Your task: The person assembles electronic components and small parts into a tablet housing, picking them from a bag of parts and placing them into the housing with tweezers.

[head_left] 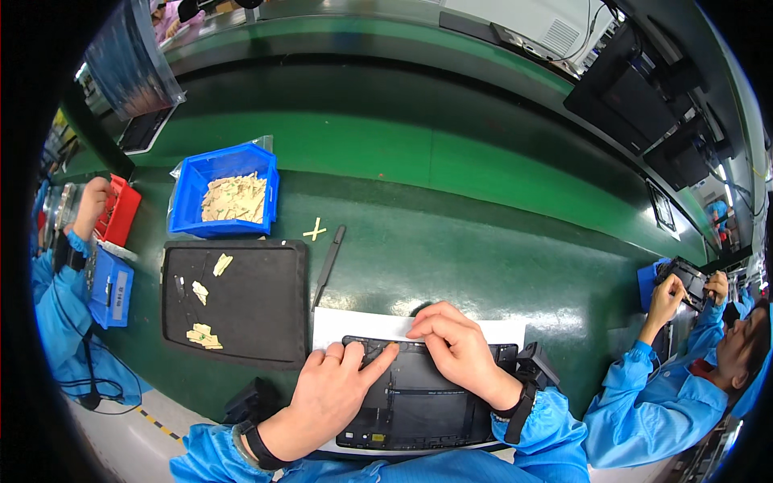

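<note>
Our left hand (pixel 332 386) rests, fingers apart, on the black tablet housing (pixel 431 412) at lower centre; our right hand (pixel 462 350) curls at its upper edge, pinching what, we cannot tell. Uneven pressure could skid the housing.

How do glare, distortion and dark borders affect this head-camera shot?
Head view: glare whitens patches of the green worktop beyond the right hand; head view: the long green ledge bows into a curve, and black borders swallow the corners; head view: both the right hand and left hand look reasonably sharp.
</note>
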The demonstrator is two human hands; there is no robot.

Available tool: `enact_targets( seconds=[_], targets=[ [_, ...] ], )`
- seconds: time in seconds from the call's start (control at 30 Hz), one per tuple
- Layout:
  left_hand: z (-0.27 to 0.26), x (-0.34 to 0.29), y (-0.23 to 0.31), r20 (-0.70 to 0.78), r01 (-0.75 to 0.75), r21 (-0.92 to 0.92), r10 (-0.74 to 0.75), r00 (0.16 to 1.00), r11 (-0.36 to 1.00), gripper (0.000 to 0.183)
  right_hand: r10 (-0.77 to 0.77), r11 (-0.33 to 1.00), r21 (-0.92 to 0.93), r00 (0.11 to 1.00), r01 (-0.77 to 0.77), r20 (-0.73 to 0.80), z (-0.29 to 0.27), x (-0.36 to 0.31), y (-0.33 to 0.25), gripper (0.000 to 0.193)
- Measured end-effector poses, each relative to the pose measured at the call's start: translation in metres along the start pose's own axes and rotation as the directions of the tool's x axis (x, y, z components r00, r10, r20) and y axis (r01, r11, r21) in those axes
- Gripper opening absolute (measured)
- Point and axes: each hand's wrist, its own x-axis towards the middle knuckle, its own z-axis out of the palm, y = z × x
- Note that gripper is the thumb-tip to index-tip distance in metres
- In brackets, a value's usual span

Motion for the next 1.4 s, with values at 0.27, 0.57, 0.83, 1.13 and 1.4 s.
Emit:
enact_targets(
  seconds=[0.27, 0.57, 0.83, 1.13, 1.4],
  targets=[
    [0.002, 0.005, 0.003, -0.036, 0.014, 0.008, -0.013, 0.999, 1.0, 0.056, -0.082, 0.994, -0.076, 0.996, 0.079, -0.036, 0.001, 0.0, 0.001, 0.021],
    [0.011, -0.013, 0.002, -0.204, 0.019, -0.036, -0.026, 0.979, 0.999, 0.047, -0.209, 0.946, -0.247, 0.977, 0.21, 0.031, 0.006, 0.004, -0.008, 0.014],
    [0.011, -0.012, 0.002, -0.205, 0.006, -0.084, -0.023, 0.979, 0.996, 0.046, -0.405, 0.705, -0.564, 0.897, 0.429, 0.176, 0.013, 0.007, -0.003, 0.009],
    [0.017, -0.02, 0.002, -0.257, 0.036, -0.112, -0.064, 0.964, 0.993, 0.045, -0.266, 0.823, -0.443, 0.93, 0.356, 0.255, 0.002, 0.019, -0.018, 0.013],
    [0.013, -0.017, 0.001, -0.253, -0.011, -0.06, -0.005, 0.968, 0.998, 0.044, -0.345, 0.633, -0.61, 0.879, 0.477, 0.33, 0.019, 0.022, -0.02, 0.011]
  ],
)
